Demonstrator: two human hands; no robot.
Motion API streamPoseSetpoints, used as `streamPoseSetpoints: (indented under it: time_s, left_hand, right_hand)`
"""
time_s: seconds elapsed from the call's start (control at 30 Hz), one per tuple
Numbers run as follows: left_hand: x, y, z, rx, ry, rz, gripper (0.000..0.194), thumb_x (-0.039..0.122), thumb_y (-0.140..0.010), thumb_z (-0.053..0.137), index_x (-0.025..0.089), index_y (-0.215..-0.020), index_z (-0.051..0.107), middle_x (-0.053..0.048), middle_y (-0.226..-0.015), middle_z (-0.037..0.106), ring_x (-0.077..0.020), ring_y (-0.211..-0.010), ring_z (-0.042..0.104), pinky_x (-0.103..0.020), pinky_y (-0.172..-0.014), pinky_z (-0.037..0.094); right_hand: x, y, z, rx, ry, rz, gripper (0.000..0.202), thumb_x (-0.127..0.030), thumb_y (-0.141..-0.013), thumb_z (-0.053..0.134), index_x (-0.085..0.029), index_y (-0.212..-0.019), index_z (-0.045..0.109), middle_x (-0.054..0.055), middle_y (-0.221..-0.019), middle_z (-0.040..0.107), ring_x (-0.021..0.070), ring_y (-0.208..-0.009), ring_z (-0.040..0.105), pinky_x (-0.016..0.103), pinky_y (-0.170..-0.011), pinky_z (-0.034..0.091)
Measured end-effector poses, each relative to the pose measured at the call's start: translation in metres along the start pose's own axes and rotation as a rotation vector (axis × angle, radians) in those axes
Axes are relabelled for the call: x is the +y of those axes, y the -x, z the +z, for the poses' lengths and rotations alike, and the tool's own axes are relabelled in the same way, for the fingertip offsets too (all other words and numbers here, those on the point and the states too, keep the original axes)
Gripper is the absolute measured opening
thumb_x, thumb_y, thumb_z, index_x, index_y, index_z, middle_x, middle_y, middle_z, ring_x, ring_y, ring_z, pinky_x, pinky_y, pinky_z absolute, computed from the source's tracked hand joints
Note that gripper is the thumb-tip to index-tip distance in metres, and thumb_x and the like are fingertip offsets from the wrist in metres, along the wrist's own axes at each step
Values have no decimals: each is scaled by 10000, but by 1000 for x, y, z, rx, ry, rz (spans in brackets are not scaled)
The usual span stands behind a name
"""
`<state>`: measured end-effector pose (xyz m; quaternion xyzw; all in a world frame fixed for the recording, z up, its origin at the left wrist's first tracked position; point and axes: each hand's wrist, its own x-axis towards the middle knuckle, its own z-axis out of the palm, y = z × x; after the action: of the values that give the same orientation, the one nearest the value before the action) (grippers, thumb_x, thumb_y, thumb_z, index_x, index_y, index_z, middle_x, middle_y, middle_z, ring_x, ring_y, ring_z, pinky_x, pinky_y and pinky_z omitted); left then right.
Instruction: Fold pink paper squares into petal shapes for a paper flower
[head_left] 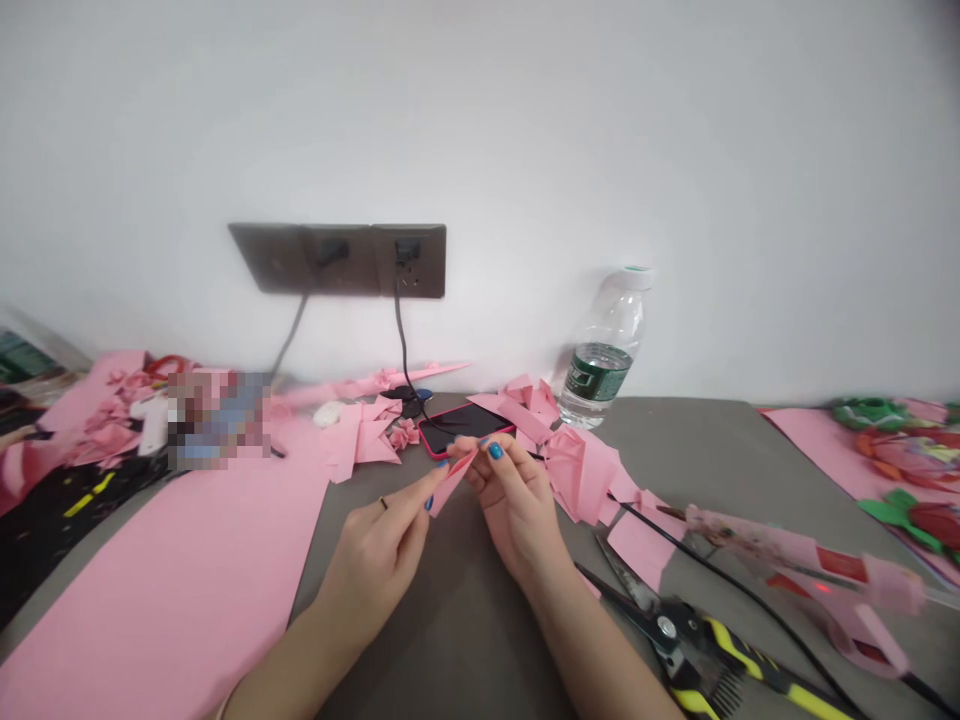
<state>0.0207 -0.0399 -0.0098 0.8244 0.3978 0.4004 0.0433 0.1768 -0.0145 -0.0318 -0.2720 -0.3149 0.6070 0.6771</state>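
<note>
At the centre of the frame, as I watched, the person's left hand (379,550) pinched a small folded piece of pink paper (450,487) in its fingertips, while the right hand (527,507) held the upper end. A smartphone (480,416) lay just beyond; a water bottle (598,373) stood right of centre, a glue gun (840,578) lower right.

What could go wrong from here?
The pink-wrapped glue gun shows a red light; if hot, its pointed tip could mark the flat pink paper piece close by. The small folded pink paper, pinched in the left hand and right hand, might crease or tear if pulled unevenly.
</note>
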Motion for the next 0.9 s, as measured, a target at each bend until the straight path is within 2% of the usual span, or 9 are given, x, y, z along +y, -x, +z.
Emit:
streamPoseSetpoints:
  time_s: [0.13, 0.3, 0.4, 0.57, 0.67, 0.77, 0.9]
  left_hand:
    - [-2, -1, -1, 0, 11, -32, 392, 62, -911, 446, 155, -1247, 626, -73, -1011, 775, -135, -716, 736, -195, -697, 576]
    - [-2, -1, -3, -24, 71, -69, 388, 68, -916, 439, 162, -1240, 630, -45, -930, 783, -118, -663, 720, -171, -642, 549]
    - [0, -3, -4, -40, 98, -113, 376, 96, -920, 437, 180, -1222, 645, -44, -984, 778, -119, -670, 718, -172, -625, 538]
    - [2, -4, -5, -84, 154, -226, 364, 143, -917, 434, 187, -1188, 673, -20, -836, 781, -101, -530, 650, -172, -545, 514]
    - [2, -4, -5, -109, 232, -261, 383, 149, -921, 429, 196, -1219, 665, -49, -978, 780, -146, -739, 725, -197, -658, 556]
    - [2, -5, -5, -133, 318, -309, 383, 164, -928, 435, 196, -1234, 663, -67, -1124, 745, -187, -945, 720, -241, -796, 567]
    - [2, -6, -5, -162, 407, -388, 387, 172, -939, 423, 186, -1250, 652, -71, -1170, 725, -204, -1017, 695, -276, -859, 556]
  right_hand:
    - [1, 0, -1, -1, 54, -40, 194, -413, -785, 732, -240, -839, 663, 48, -883, 742, 218, -862, 678, 380, -810, 530]
    - [6, 1, -1, -52, 210, -81, 73, -284, -763, 760, -231, -784, 714, 25, -876, 704, 187, -898, 636, 321, -860, 481]
    - [7, 0, -1, -23, 191, -82, 86, -295, -735, 777, -229, -730, 720, 19, -865, 679, 183, -875, 614, 310, -829, 478]
    - [6, -1, -1, -9, 86, 2, 159, -353, -673, 818, -228, -702, 725, 16, -850, 671, 180, -819, 597, 309, -791, 480]
    - [4, 0, 0, -28, 47, 54, 174, -361, -684, 811, -222, -704, 707, 10, -836, 660, 165, -781, 582, 294, -768, 477]
    - [2, 1, 2, -35, 22, 90, 209, -349, -706, 796, -207, -663, 648, -2, -795, 624, 142, -702, 543, 260, -678, 456]
    - [1, 2, 4, -31, -23, 114, 228, -326, -712, 795, -195, -658, 617, -9, -799, 589, 123, -677, 512, 232, -631, 422]
